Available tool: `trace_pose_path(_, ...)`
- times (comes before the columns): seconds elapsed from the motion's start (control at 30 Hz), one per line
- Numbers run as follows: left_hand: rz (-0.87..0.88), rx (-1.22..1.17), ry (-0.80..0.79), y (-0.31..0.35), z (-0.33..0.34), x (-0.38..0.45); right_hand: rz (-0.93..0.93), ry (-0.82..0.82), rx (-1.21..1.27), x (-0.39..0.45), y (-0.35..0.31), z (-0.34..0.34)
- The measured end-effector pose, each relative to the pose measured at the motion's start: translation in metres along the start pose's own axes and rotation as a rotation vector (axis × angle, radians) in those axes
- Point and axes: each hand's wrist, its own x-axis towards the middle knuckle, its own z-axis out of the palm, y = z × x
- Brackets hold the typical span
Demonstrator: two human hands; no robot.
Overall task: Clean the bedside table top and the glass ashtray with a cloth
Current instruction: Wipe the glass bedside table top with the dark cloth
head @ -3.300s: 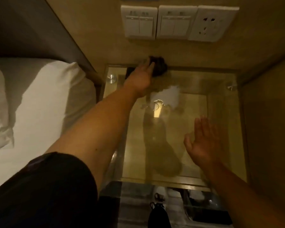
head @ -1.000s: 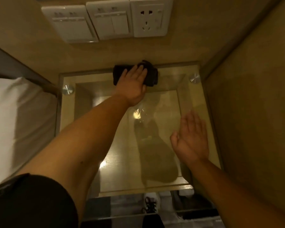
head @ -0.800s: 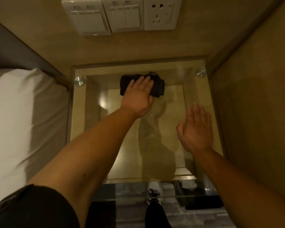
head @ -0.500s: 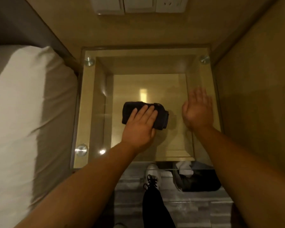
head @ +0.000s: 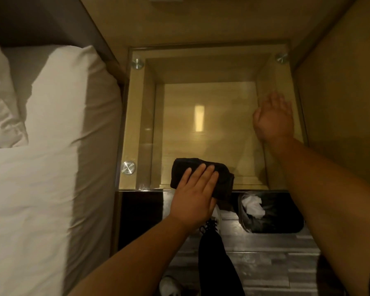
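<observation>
The bedside table has a clear glass top [head: 209, 67] held by round metal studs over a wooden box. A folded black cloth [head: 186, 169] lies at the glass's near edge, partly hanging over it. My left hand [head: 193, 199] presses flat on the cloth with the fingers together. My right hand [head: 272, 118] rests flat and spread on the right side of the glass, holding nothing. No ashtray is in view.
A bed with a white sheet [head: 45, 189] and pillow [head: 0, 112] borders the table on the left. Wooden panels close the back and the right side [head: 340, 103]. On the floor below stands a black bin [head: 271, 212] with white paper; my leg and shoe [head: 214, 253] are beside it.
My left hand has drawn the cloth from the back edge of the glass to the near edge. My right hand stayed flat on the right side. The view tilted downward.
</observation>
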Motion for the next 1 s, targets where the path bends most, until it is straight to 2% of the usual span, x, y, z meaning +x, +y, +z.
trace_pose_path(0.3, -0.003, -0.006, -0.003, 0.002, -0.003, -0.014, -0.009, -0.024, 0.034, 0.002, 0.002, -0.001)
trace_pose_path(0.47, 0.014, -0.045, -0.047, -0.001, -0.016, -0.016, -0.008, -0.104, 0.059, -0.013, 0.005, -0.007)
trace_pose_path(0.6, 0.034, -0.132, -0.111, -0.002, -0.031, -0.023, -0.036, -0.208, 0.077, -0.056, 0.003, -0.015)
trace_pose_path(0.7, 0.042, -0.203, -0.182, -0.003, -0.044, -0.031, -0.059, -0.303, 0.229, -0.099, -0.006, -0.03)
trace_pose_path(0.8, 0.019, -0.37, -0.241, -0.007, -0.064, -0.043, -0.111, -0.395, 0.44, -0.157, -0.02, -0.054)
trace_pose_path(0.9, 0.019, -0.487, -0.367, -0.008, -0.089, -0.061, -0.173, -0.531, 0.61, -0.217, -0.04, -0.084)
trace_pose_path(1.0, 0.047, -0.455, -0.482, -0.001, -0.115, -0.077, -0.239, -0.641, 0.623, -0.263, -0.059, -0.111)
